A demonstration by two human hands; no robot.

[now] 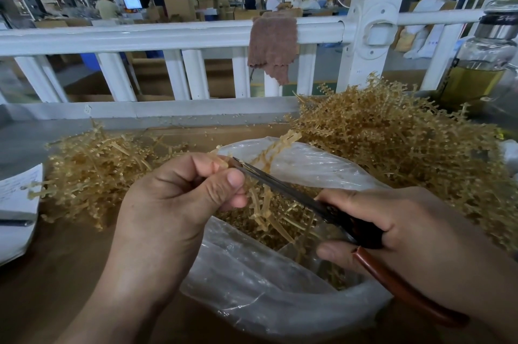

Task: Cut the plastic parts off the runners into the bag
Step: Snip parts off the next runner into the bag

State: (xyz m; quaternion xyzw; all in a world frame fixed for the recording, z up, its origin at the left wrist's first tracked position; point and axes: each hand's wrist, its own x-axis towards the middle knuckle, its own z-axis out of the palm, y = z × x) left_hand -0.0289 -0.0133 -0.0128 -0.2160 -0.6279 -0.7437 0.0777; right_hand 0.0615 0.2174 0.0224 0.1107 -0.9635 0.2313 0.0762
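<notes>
Head view: left hand pinches a runner over the open bag, near centre. Right hand grips the scissors, blades nearly closed beside the left thumb. Risk: blades this close may nick the thumb; cut parts may fly past the bag rim.

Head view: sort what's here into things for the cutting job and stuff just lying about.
For the job:
left hand, pinching a runner
right hand, gripping the scissors
bag
right runner pile
left runner pile

Lying about:
brown cloth draped on the railing
glass jar
papers
</notes>
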